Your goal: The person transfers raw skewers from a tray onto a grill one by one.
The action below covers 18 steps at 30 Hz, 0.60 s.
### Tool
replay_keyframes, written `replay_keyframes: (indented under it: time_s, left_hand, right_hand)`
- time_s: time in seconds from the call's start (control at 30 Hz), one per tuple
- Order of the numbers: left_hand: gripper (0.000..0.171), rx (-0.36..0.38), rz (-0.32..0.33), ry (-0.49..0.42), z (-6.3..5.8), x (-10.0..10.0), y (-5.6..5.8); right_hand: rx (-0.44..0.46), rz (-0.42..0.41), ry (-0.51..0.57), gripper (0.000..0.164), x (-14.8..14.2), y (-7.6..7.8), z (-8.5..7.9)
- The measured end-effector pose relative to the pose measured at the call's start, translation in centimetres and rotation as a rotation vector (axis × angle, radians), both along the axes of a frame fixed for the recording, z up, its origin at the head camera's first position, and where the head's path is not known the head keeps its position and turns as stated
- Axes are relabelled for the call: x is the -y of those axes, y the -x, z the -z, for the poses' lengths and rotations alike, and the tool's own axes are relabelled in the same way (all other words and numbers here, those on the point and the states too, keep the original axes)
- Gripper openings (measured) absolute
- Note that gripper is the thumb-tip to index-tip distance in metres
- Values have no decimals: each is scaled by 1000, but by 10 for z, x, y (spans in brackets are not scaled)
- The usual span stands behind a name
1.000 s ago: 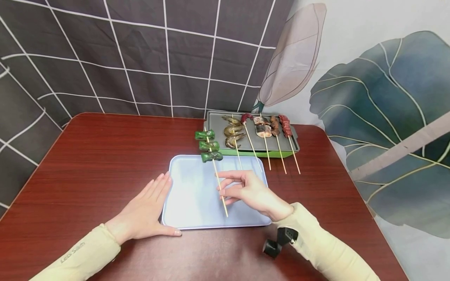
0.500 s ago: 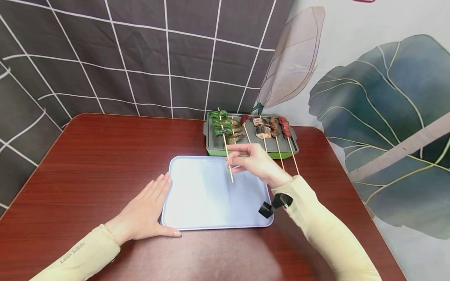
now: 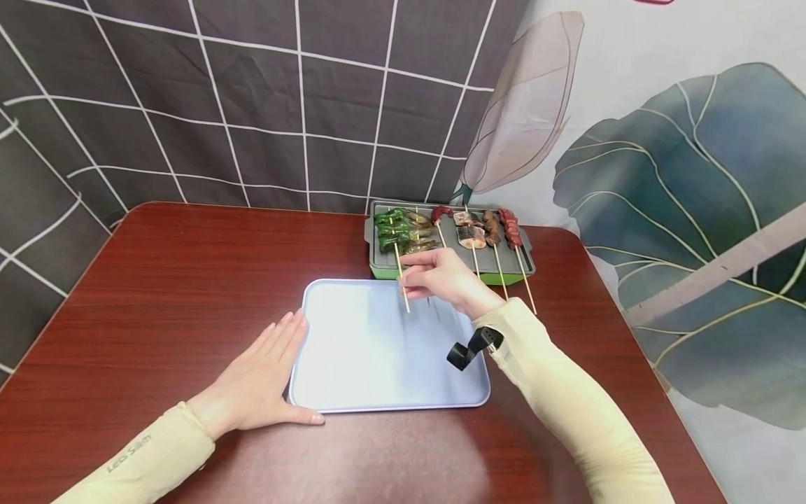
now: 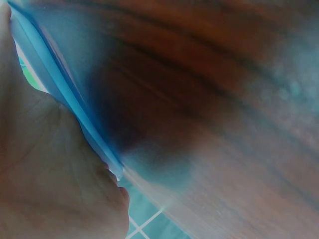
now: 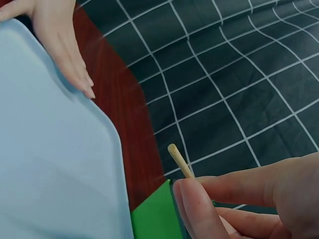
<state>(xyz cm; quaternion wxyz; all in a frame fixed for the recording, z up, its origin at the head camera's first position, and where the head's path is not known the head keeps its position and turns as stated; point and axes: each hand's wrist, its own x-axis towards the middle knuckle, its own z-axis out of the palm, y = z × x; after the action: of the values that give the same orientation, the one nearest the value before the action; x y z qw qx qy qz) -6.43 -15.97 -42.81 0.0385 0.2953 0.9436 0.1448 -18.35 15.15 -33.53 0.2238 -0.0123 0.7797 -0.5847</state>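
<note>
My right hand [image 3: 443, 280] pinches the bare stick of a green pepper skewer [image 3: 393, 231] between thumb and fingers. The pepper pieces lie over the left end of a small grey-topped, green-sided grill [image 3: 458, 260], beside a shrimp skewer [image 3: 422, 234]. In the right wrist view the stick's blunt end [image 5: 180, 160] sticks out past the fingertips. My left hand [image 3: 258, 381] rests with straight fingers along the left edge of a pale blue tray [image 3: 359, 343], thumb at its front corner. In the left wrist view the palm [image 4: 55, 164] lies against the tray's rim [image 4: 75, 107].
Across the grill lie a dark red skewer [image 3: 442, 213], a fish skewer [image 3: 471, 236], a brown meat skewer [image 3: 492, 229] and a red meat skewer [image 3: 510, 227], with sticks over the front edge. A dark grid-patterned cloth [image 3: 252, 105] hangs behind the reddish-brown table [image 3: 189, 280].
My right hand has carried the green pepper skewer from above the tray back onto the grill's left end, and the peppers have come down beside the shrimp. The left hand has stayed put.
</note>
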Motion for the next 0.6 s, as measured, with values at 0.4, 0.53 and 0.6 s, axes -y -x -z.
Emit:
replay_keyframes:
  time_s: [0.4, 0.53, 0.6]
  left_hand:
    - [136, -5, -3, -13, 2, 0, 1]
    - [136, -1, -4, -17, 3, -1, 0]
    - [136, -2, -3, -18, 3, -1, -1]
  right_hand:
    - [-29, -9, -52, 50, 13, 8, 3]
    - [-44, -35, -91, 51, 9, 1, 3]
    - [-53, -47, -112, 50, 6, -5, 2]
